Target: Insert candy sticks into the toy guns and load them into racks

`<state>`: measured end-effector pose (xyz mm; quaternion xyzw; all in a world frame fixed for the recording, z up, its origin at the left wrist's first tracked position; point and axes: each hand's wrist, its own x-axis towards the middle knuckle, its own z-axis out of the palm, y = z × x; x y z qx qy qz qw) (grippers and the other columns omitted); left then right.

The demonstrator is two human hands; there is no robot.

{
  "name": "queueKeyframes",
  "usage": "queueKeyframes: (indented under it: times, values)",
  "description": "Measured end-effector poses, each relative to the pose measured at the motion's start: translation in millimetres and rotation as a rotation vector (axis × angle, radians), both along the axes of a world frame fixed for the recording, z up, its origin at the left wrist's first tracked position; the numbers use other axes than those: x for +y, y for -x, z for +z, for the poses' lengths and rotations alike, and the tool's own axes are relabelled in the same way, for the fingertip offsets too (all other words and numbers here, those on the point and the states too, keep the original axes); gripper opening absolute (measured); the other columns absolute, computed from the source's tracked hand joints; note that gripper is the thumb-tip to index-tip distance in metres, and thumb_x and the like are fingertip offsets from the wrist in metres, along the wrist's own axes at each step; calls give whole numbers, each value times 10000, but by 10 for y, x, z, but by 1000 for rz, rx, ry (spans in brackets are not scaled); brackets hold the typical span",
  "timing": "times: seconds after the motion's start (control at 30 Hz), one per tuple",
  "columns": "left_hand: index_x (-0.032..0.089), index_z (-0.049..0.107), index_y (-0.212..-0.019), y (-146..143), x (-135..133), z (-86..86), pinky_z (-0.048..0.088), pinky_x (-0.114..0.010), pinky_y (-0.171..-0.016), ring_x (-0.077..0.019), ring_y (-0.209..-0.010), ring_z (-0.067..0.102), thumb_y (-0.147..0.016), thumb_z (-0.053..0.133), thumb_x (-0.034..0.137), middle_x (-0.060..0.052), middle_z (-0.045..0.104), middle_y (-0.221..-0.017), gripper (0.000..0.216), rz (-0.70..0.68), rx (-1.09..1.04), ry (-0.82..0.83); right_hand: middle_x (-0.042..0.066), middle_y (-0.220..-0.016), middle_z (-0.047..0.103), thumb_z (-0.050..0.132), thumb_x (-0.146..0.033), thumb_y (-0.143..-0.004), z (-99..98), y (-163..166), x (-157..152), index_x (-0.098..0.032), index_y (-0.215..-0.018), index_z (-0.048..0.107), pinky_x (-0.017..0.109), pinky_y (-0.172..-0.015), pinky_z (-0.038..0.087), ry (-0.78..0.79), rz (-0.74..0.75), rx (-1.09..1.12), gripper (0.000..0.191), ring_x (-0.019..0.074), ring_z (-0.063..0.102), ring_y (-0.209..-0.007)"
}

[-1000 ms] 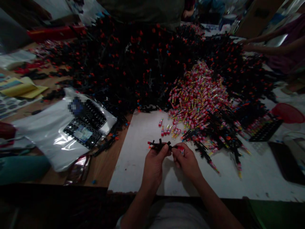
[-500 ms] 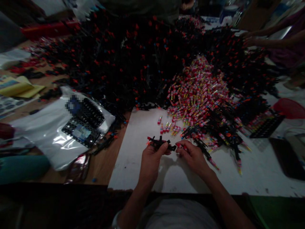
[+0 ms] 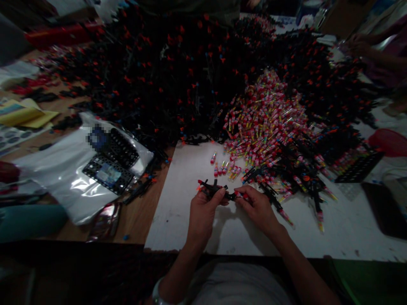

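My left hand (image 3: 202, 216) is closed around a small black toy gun (image 3: 208, 189) with a red-orange tip, its muzzle pointing left. Between the thumb and fingers of my right hand (image 3: 262, 212) is a small tube with a red cap (image 3: 241, 194), mostly hidden by the fingers. The cap meets the rear end of the toy gun, or nearly so. Both hands hover over the white board (image 3: 178, 220). Beyond them lie several loose candy-like tubes (image 3: 223, 168). Right of my right hand rest toy guns with tubes on their ends (image 3: 280, 209).
Behind stands a heap of pink and yellow tubes (image 3: 263, 123), beside a large mound of black toy guns (image 3: 165, 80). A plastic bag (image 3: 54, 169) lies left, and a black perforated tray (image 3: 361, 167) and dark flat object (image 3: 383, 209) right. Another person's hands (image 3: 361, 46) work at far right.
The red-capped tube in my right hand has come up against the toy gun's rear end. The other person's hands at far right have drawn back to the right.
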<state>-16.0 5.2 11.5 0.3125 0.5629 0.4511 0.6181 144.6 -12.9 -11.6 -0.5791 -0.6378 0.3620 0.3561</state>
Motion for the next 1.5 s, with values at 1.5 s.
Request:
queueKeyframes:
  times: [1.5]
  values:
    - [163,594,-847,-118,-80,-32,471,-264,-713,-126,-688,599,-599,779,266,23,645,-746,327,40,18,-1,22,-824,605,516,-352,-894,5,102,-127,-211,-1037,608,255,-650,479,68,-110,245,220,134,572,-709]
